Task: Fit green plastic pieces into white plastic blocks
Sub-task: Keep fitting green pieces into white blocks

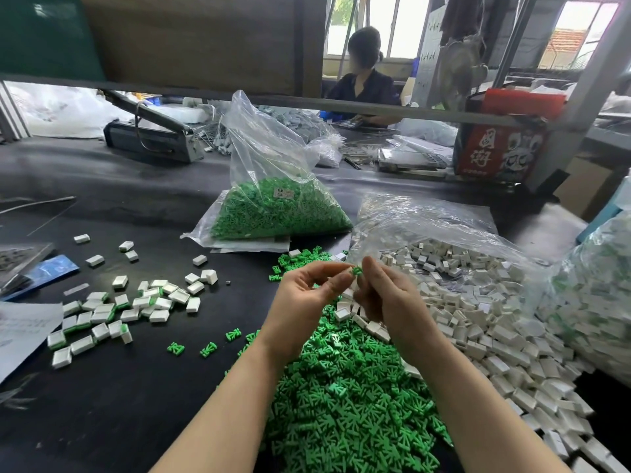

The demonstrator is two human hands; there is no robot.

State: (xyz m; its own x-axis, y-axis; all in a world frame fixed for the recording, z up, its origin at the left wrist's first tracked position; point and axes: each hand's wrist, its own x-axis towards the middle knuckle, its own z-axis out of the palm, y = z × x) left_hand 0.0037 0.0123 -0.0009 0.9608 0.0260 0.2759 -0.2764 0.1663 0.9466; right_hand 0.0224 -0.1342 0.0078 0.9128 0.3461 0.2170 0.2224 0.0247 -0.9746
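Black table (136, 404). Left: scattered fitted white blocks (102, 315), too many to count. Centre: left hand (304, 302) raised, fingers curled, apparently pinching a white block, hardly visible; right hand (386, 295) pinching one green piece (357, 270) against it. Below: green pile (348, 397). Far: one bag of green pieces (273, 206). Right: heap of white blocks (495, 322), uncounted.

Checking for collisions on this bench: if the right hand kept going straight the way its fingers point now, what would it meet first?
Most likely the left hand. The right hand pinches a green plastic piece, with fingers angled up-left toward the left fingertips, nearly touching. Depth is unclear.
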